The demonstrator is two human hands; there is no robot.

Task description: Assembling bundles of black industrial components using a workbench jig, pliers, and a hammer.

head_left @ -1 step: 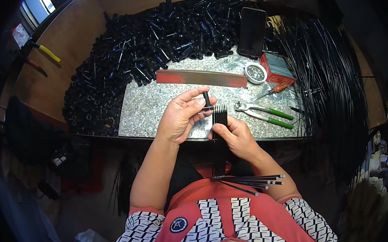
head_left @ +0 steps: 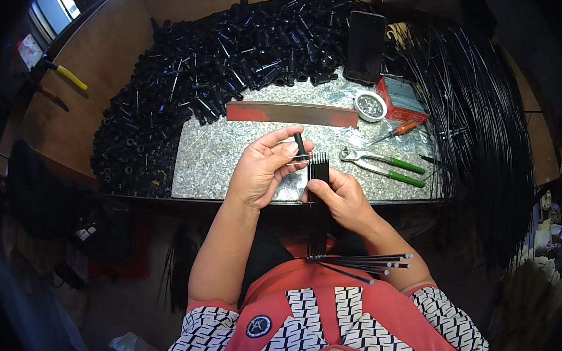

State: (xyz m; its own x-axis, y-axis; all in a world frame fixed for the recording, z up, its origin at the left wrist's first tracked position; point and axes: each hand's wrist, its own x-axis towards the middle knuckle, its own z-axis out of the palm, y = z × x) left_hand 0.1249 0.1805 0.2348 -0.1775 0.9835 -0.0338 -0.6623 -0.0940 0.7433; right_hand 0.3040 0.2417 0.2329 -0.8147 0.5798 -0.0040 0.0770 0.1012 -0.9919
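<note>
My left hand (head_left: 269,168) pinches a short black plastic tube (head_left: 300,144) upright between thumb and fingers. Just right of it, my right hand (head_left: 343,200) is closed around a flat row of thin black cables (head_left: 318,172), its thumb pressed across them. Bare silvery tips line the upper end of the row, close to my left fingertips. A thin wire-like piece lies across at the tube's lower end; how it joins there is too small to tell. The cables run down to my lap, where several black rods with pale ends (head_left: 391,262) fan out to the right.
Black tubular parts (head_left: 221,62) heap across the table's back and left. A red-edged metal bar (head_left: 290,113), white bowl (head_left: 370,106), red box (head_left: 403,98), screwdriver (head_left: 403,128), green-handled pincers (head_left: 384,164) and phone (head_left: 364,47) lie beyond my hands. Long black cables (head_left: 480,129) hang at right.
</note>
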